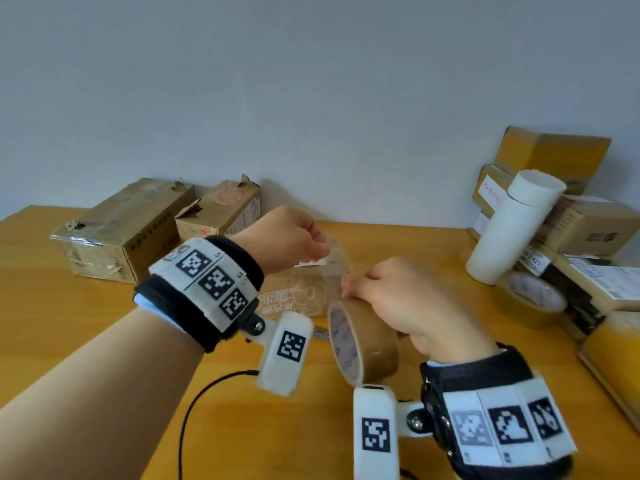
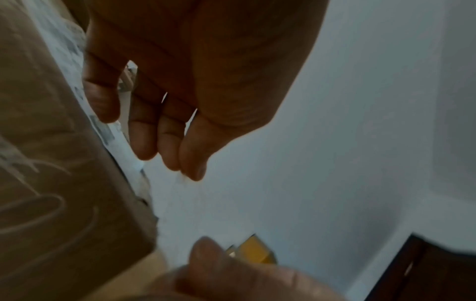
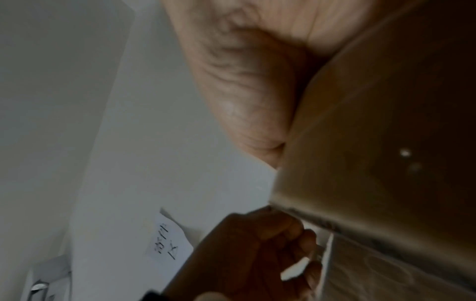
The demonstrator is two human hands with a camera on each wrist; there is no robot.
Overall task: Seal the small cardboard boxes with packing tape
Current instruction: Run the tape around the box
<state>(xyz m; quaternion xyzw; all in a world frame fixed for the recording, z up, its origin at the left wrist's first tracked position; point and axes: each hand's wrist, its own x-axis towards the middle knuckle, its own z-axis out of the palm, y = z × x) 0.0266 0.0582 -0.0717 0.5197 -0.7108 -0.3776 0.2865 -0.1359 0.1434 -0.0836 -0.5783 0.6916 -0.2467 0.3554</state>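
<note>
A small cardboard box (image 1: 298, 296) with a white line drawing lies on the wooden table (image 1: 52, 323) between my hands. My right hand (image 1: 408, 299) grips a brown roll of packing tape (image 1: 363, 341) at the box's near right corner. A clear strip runs from the roll over the box top. My left hand (image 1: 291, 237) hovers over the far end with curled fingers and seems to pinch the strip's free end by a white label (image 1: 311, 263). The left wrist view shows the fingertips (image 2: 190, 163) beside the box (image 2: 51, 183). The roll (image 3: 386, 122) fills the right wrist view.
Two worn boxes (image 1: 121, 230) (image 1: 221, 209) stand against the wall at back left. At the right are a stack of boxes (image 1: 554, 157), a white tube (image 1: 512, 226) and a second tape roll (image 1: 533, 296). A black cable (image 1: 194, 403) trails near the front edge.
</note>
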